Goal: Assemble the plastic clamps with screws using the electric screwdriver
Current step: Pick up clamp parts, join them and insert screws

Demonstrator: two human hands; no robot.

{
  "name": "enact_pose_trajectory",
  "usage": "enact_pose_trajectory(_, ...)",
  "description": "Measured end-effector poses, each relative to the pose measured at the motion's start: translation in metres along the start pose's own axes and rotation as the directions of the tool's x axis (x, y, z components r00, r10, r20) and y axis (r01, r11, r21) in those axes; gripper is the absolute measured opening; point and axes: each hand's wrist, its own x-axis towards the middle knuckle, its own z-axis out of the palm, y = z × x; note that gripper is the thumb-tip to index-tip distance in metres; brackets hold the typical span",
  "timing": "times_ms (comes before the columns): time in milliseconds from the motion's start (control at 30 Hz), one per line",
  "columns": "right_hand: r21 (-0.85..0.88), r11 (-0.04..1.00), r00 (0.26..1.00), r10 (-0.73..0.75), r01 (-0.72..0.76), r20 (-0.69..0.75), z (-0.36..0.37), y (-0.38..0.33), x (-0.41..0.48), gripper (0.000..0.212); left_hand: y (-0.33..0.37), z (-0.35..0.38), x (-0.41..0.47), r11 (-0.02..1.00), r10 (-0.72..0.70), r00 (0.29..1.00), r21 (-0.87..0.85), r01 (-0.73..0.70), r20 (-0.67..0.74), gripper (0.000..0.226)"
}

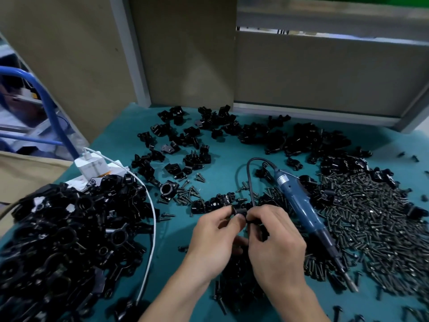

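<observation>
Step in hand: probably mating clamp parts or seating a screw by hand. Left hand (216,235) and right hand (276,240) both pinched a small black plastic clamp (239,213) with curled fingers, just above the teal counter (171,252). The blue electric screwdriver (301,205) lay unheld just right of them, beside the heap of dark metal screws (376,228). Next move likely needs the right hand freed to take it. Clamp looked glossy, its detail blurred.

Beige partition panels (185,54) in grey frames (131,49) are standing behind the teal-covered tabletop (222,163), a blue tube frame (47,101) is showing at left, dim lighting.
</observation>
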Motion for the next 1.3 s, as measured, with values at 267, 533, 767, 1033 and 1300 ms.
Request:
enact_pose_trajectory(267, 0.059, 0.989, 0.983, -0.144, 0.138, 0.116, 0.001, 0.013, 0.004, 0.033, 0.011, -0.022, 0.008, 0.971, -0.217, 0.966, -0.07, 0.229, 0.143, 0.027)
enact_pose_trajectory(533, 0.175, 0.984, 0.95, -0.068, 0.015, 0.305, 0.0, 0.014, 0.014, 0.021, 0.003, -0.013, 0.016, 0.995, -0.088, 0.988, -0.055, 0.082, -0.129, 0.028)
enact_pose_trajectory(767, -0.525, 0.827, 0.722, 0.488, -0.202, 0.49, -0.014, 0.058, 0.058, 0.038, -0.002, -0.033, 0.022, 0.985, -0.037, 0.973, -0.174, -0.003, -0.227, 0.049)
enact_pose_trajectory(1033, -0.603, 0.783, 0.741, 0.493, -0.15, 0.456, -0.004, 0.059, 0.065, 0.054, -0.006, -0.04, 0.015, 0.979, -0.048, 0.966, -0.204, -0.005, -0.255, 0.041)
enact_pose_trajectory(1300, -0.526, 0.843, 0.691, 0.315, 0.112, 0.651, 0.015, 0.059, 0.057, 0.055, -0.009, -0.047, 0.008, 0.976, -0.05, 0.964, -0.218, -0.009, -0.263, 0.038)
